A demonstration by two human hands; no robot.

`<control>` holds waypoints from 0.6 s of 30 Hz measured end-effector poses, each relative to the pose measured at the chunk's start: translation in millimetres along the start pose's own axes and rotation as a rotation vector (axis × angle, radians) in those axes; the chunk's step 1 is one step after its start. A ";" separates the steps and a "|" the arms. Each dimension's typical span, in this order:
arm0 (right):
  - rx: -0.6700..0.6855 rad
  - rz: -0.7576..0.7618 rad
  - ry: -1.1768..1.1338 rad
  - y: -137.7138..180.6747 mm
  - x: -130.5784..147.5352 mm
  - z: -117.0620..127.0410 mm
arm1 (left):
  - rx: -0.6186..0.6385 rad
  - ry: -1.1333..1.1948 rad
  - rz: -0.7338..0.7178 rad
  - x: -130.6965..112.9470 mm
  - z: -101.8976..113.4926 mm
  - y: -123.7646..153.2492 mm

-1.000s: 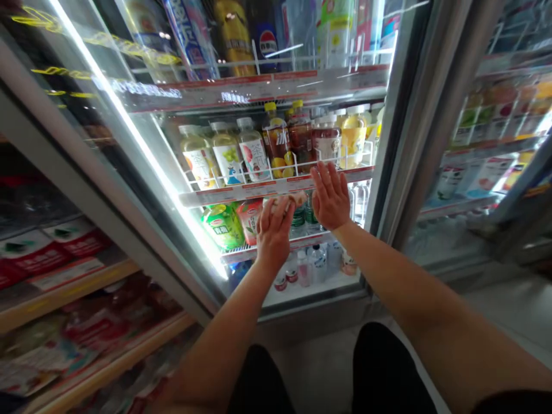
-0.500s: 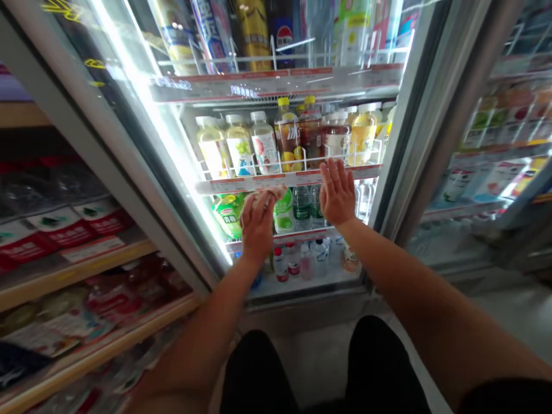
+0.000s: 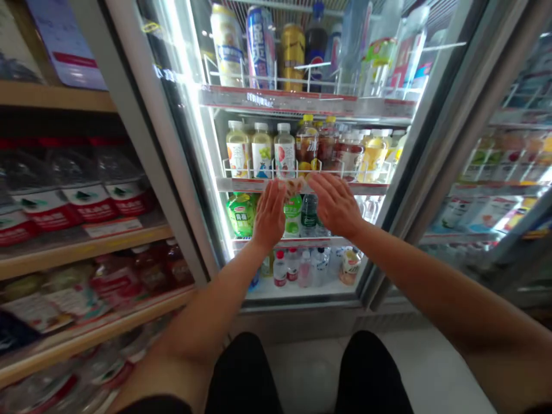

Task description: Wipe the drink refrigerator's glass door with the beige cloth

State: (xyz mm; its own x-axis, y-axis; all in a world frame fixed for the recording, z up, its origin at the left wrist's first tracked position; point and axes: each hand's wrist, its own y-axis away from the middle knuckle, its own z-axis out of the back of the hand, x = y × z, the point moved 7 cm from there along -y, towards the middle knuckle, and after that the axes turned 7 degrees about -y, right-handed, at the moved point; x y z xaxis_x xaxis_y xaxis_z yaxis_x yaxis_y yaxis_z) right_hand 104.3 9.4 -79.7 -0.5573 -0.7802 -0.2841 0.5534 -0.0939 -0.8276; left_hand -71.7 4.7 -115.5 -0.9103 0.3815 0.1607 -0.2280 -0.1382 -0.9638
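A small pinkish cloth (image 3: 294, 186) shows between my two hands, in front of the glass door (image 3: 207, 167) of a lit drinks cooler. My left hand (image 3: 269, 215) has its fingers pointing up and close together, with the cloth at its thumb side; its grip is partly hidden. Slanting in from the right, my right hand (image 3: 335, 206) has straight fingers whose tips reach the cloth's right end. Behind the glass, at hand height, are a green pouch (image 3: 241, 215) and a green-labelled bottle (image 3: 309, 213).
Cooler shelves hold tall cans (image 3: 260, 49), tea bottles (image 3: 284, 150) and small red-capped bottles (image 3: 280, 269). At left, a wooden-edged shelf (image 3: 86, 250) carries red-labelled bottles (image 3: 88, 204). A metal door frame (image 3: 435, 155) rises at right. My knees (image 3: 244, 374) are below.
My right hand has tilted left and come closer to my left hand. The cloth now lies between them rather than mostly under my left hand. The camera view has shifted.
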 end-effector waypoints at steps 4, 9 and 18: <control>0.202 0.210 -0.053 -31.5 42.8 -33.3 | -0.031 0.037 0.118 -0.3 -1.7 23.2; 0.271 0.272 -0.077 -25.1 40.3 -63.7 | 0.027 -0.020 0.070 37.8 23.8 48.2; 0.113 0.524 0.050 -13.7 56.4 -68.4 | -0.038 -0.243 0.190 116.6 52.7 2.5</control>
State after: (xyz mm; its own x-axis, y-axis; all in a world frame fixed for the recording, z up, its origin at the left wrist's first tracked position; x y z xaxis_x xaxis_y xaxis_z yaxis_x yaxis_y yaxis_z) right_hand 22.9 8.9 -117.5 -0.2161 -0.7103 -0.6699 0.8269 0.2316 -0.5124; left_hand -196.6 0.7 -87.9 -0.9924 0.1217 0.0189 -0.0372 -0.1496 -0.9880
